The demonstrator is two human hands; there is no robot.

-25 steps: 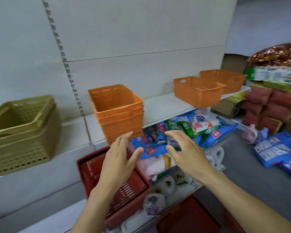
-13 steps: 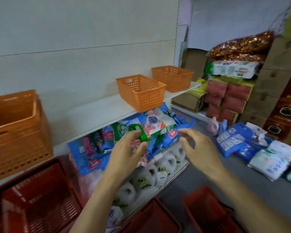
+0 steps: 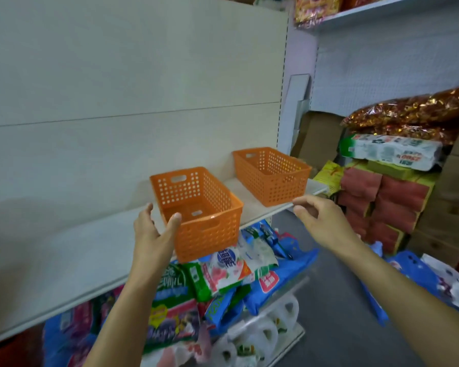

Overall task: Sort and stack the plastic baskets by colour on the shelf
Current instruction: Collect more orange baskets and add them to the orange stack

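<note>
2 orange baskets are seen on the white shelf (image 3: 96, 250). The near basket (image 3: 199, 213) sits at the front edge, w/ its near end overhanging a bit; the far basket (image 3: 272, 174) is set further right, near the shelf's end, apart from the 1st.

The left hand (image 3: 151, 229) is placed at the near basket's left corner: thumb laid on the rim, fingers spread behind the left wall. Contact is made but no firm clasp is seen yet, so the fingers are read as loose, approx. mid-grasp. The right hand (image 3: 321, 221) is held in the air to the right of that basket, fingers curled but slack, nothing held; it is just in front of the far basket, not touching it. Probably the 2 hands are being set either side of the near basket so it can be lifted and nested w/ same-colour ones, which are not shown here.

Below the shelf, packets (image 3: 223, 268) in blue, green and pink are piled, reaching up close under the overhanging basket. White jugs (image 3: 265, 332) are stacked lower. To the far right, stacked goods (image 3: 387, 197) and a shiny bag (image 3: 408, 109) are seen, well clear of the reach. Nothing is found between hands and basket.
</note>
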